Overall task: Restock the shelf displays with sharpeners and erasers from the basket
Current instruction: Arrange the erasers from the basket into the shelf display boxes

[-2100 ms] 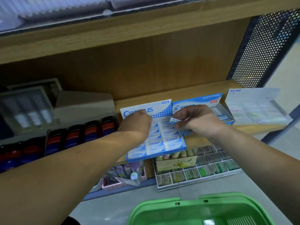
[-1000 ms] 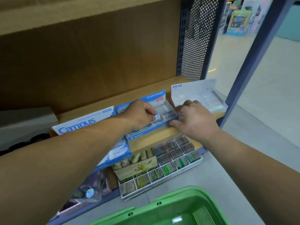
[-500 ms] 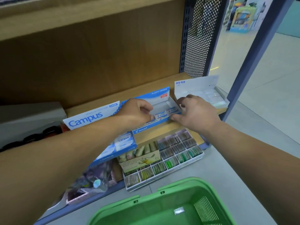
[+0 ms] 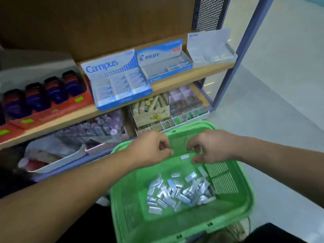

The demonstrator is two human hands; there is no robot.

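We're fetching stock: left hand [image 4: 150, 149] and right hand [image 4: 213, 148] hover over the basket [image 4: 245, 183], grips slack and empty; next, pinch erasers [image 4: 178, 192].

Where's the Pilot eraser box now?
Head view, right of centre on the upper shelf: the Pilot box sits between the Campus box and the white box.

The wooden shelf [image 4: 192, 74] bears red trays [image 4: 57, 109], Campus box [image 4: 119, 81], Pilot box [image 4: 163, 62] and white box [image 4: 210, 48].
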